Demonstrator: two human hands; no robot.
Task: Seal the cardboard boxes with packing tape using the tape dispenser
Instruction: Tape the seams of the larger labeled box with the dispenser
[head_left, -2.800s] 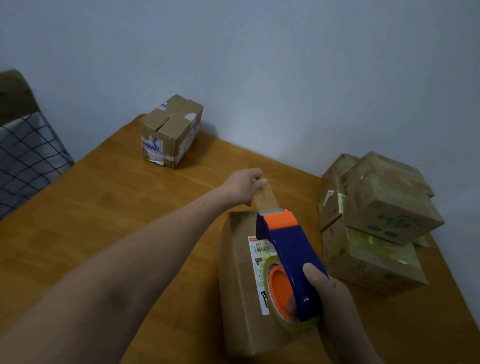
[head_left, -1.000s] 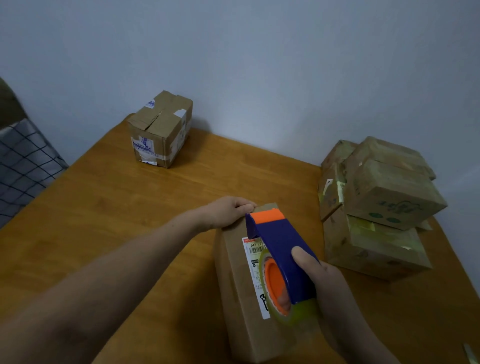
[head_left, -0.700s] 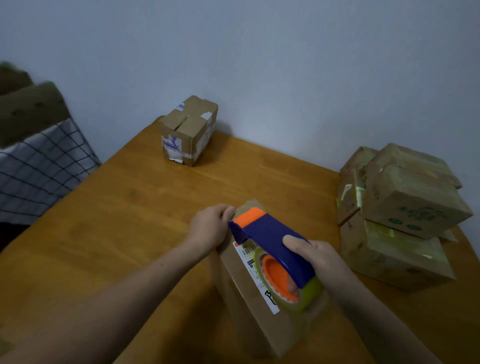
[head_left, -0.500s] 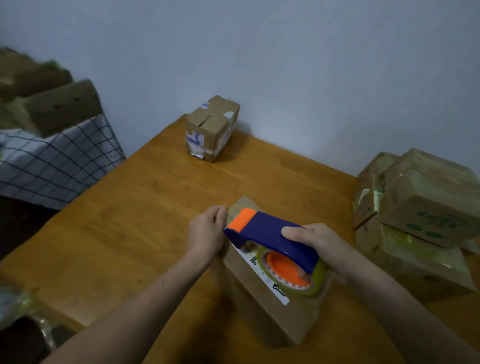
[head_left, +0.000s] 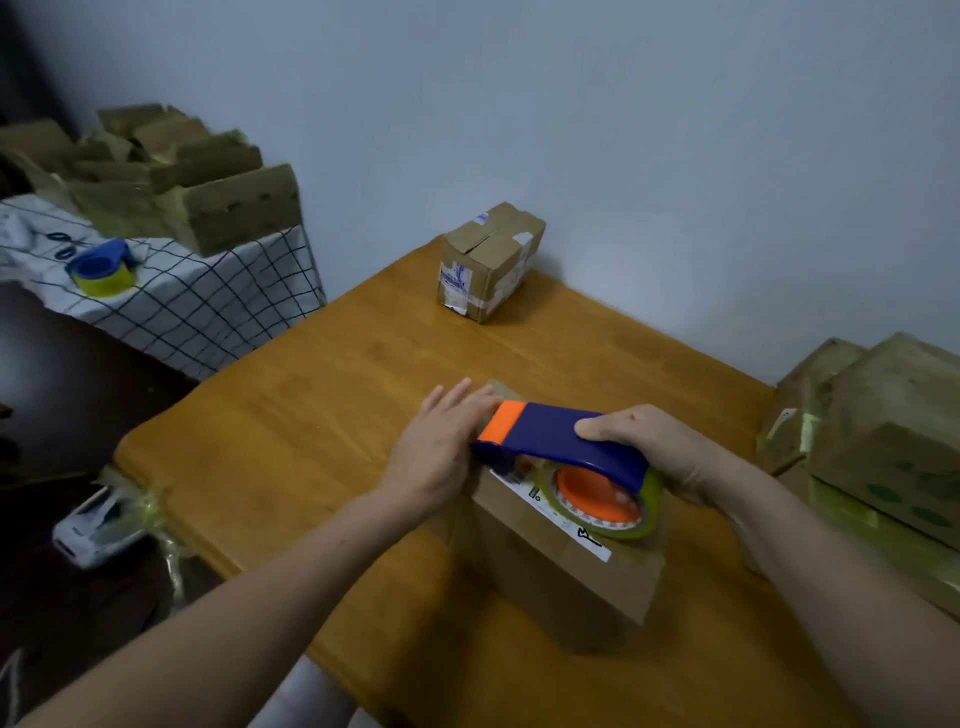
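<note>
Count: two tape dispensers and two hands. On the wooden table (head_left: 311, 441) there are two single cartons and a stack of at least three.

Tape dispenser (head_left: 556, 439), blue with an orange nose, lies low along the top of the cardboard box (head_left: 566, 571), which stands mid-table toward the near edge. Its tape roll (head_left: 605, 501), yellowish on an orange core, touches the box top beside a white shipping label (head_left: 550, 514).

Right hand (head_left: 665, 447) grips the blue handle, fingers curled over it. Left hand (head_left: 439, 449) has straight fingers laid flat on the box's far end, just beside the orange nose, and grips nothing.

Small taped carton (head_left: 491, 260) stands at the far edge near the wall, well apart from the hands. Stacked cartons (head_left: 893, 431) sit at the right edge, near the right forearm; none touches the box being worked.

Off the left edge is a checked cloth (head_left: 208, 306). It carries a pile of cartons (head_left: 208, 197), number unclear, and the second dispenser (head_left: 101, 265), blue with yellow tape. A white object (head_left: 96, 525) lies low beyond the near-left corner; I can't identify it.
</note>
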